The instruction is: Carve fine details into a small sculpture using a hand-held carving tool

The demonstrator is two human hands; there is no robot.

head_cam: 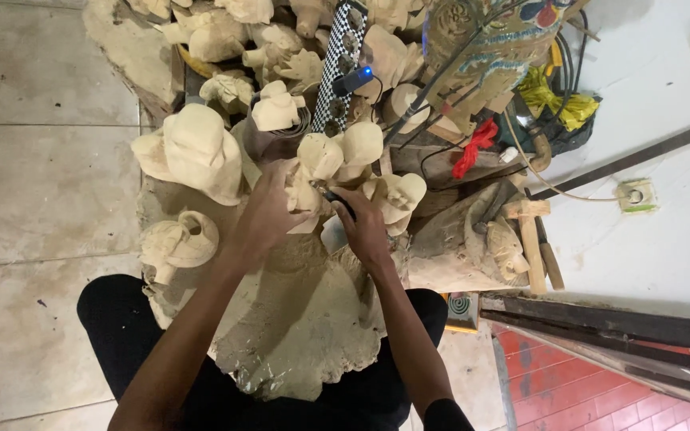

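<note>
**Carving held at centre, tool applied from the right**

A pale unfinished wood carving (311, 179) is held near frame centre. The left hand (267, 214) is wrapped around its lower left side, grip closed on the piece. The right hand (363, 227) lies at 4 o'clock from the carving, clenched on a dark slender tool (337, 199) whose tip touches the wood. The tool's long axis runs from 4 o'clock toward 10 o'clock. Both hands are in contact range; the left is the nearer.

The work is supported over a dust-caked cloth (305, 319) across the lap; no bench is visible. Further carvings (193, 148) are crowded from 9 to 12 o'clock, mallets (530, 239) at 3 o'clock, on a tiled floor (33, 183).
</note>
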